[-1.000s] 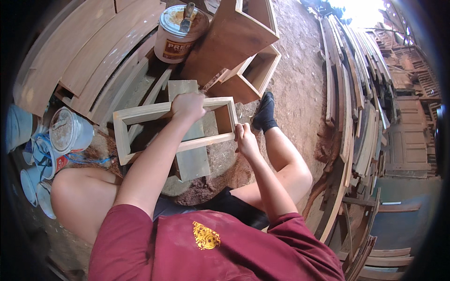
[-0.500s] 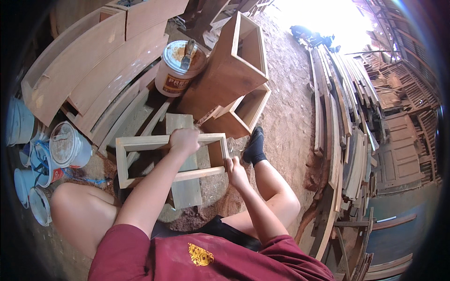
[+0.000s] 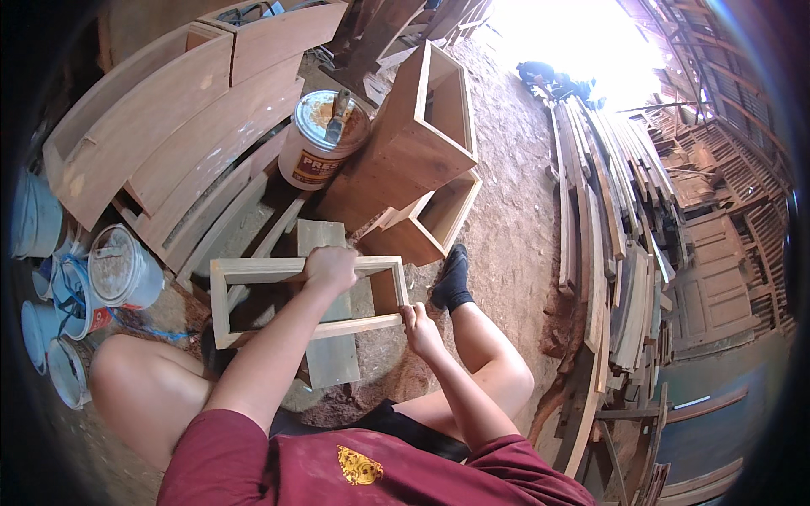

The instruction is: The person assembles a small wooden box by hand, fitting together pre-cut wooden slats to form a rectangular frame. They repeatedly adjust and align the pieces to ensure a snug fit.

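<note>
Two hands on wooden frame [image 3: 253, 304] mid-frame — left hand [image 3: 331, 268] clenched on far rail, right hand [image 3: 416, 325] pinching near corner; best held level, steady.

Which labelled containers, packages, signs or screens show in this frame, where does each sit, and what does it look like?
Paint can: above the wooden frame, beside the open wooden boxes; round, white with a red label band, a tool on its dusty lid.
Small tin: left of the frame; round, pale lid, red-and-white side.
Blue buckets: far left edge; plain.
No signs or screens.
</note>
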{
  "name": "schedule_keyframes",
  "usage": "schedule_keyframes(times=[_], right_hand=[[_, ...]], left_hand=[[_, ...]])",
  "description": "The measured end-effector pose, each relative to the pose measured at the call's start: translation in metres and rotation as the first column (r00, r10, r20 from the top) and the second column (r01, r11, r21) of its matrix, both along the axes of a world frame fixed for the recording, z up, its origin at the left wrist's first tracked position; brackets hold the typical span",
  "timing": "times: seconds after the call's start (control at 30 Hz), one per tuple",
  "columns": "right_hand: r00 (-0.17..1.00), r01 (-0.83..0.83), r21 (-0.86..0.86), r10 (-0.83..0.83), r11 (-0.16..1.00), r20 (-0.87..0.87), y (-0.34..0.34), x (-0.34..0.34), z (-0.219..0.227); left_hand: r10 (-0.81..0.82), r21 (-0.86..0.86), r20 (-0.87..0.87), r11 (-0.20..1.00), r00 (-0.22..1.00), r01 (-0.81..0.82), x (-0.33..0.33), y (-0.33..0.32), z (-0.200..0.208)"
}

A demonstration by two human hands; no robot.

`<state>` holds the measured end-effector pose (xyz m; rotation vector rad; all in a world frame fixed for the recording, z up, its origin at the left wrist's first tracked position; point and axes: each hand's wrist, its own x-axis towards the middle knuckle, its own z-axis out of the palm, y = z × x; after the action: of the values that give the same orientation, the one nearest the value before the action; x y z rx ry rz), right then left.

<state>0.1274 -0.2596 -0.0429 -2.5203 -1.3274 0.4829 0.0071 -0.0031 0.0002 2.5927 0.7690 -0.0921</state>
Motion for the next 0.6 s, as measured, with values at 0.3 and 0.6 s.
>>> schedule_keyframes(times=[0.3, 0.6], right_hand=[[0.997, -0.052, 0.001, 0.052, 0.999, 0.058, 0.014, 0.012, -0.008], [0.963, 0.194, 0.011, -0.189, 0.981, -0.193, 0.047, 0.026, 0.001]], left_hand=[[-0.007, -0.015, -0.005, 1.000, 1.000, 0.007, -0.002, 0.002, 0.000], [-0.008, -0.002, 0.011, 1.000, 1.000, 0.008, 0.002, -0.001, -0.004]])
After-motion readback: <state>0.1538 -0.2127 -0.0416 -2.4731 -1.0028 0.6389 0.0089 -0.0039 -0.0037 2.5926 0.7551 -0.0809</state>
